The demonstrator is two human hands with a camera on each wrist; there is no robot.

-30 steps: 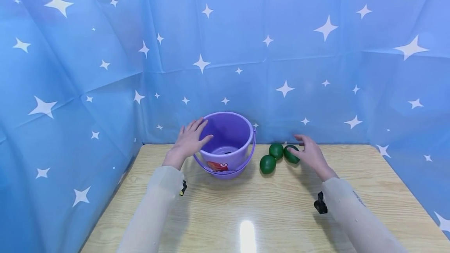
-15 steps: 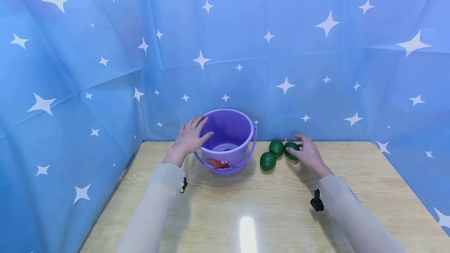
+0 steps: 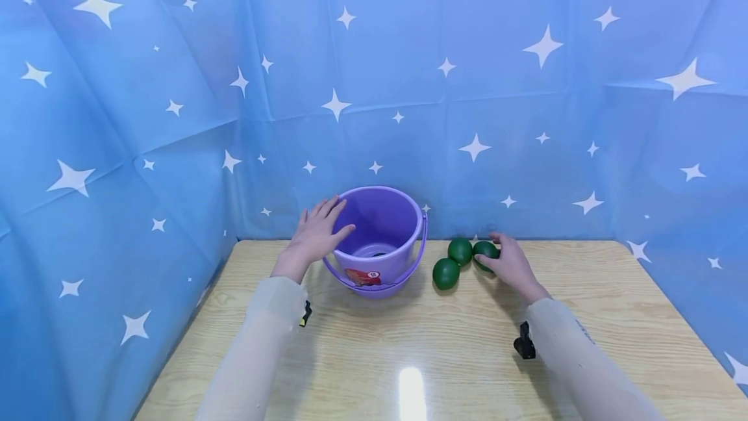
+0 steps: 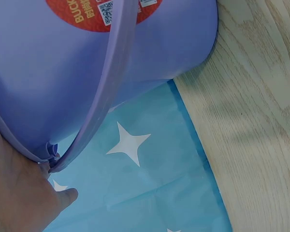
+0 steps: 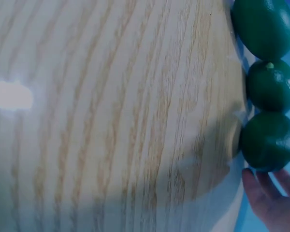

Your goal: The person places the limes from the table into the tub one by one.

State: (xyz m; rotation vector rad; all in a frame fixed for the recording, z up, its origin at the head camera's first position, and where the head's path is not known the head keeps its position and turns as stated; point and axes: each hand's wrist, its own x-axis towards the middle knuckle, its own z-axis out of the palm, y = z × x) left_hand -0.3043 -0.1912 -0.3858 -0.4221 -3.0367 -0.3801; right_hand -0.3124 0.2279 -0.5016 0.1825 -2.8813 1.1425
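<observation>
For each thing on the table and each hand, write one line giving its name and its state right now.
Bucket: upright, nothing visible inside, handle folded down.
Left hand: fingers straight, resting on the bucket's rim.
Right hand: fingers curled round the right lime.
Right lime: on the table, gripped.
Middle lime: on the table, free.
Front lime: on the table, free.
Table: bare wood, glare spot.
</observation>
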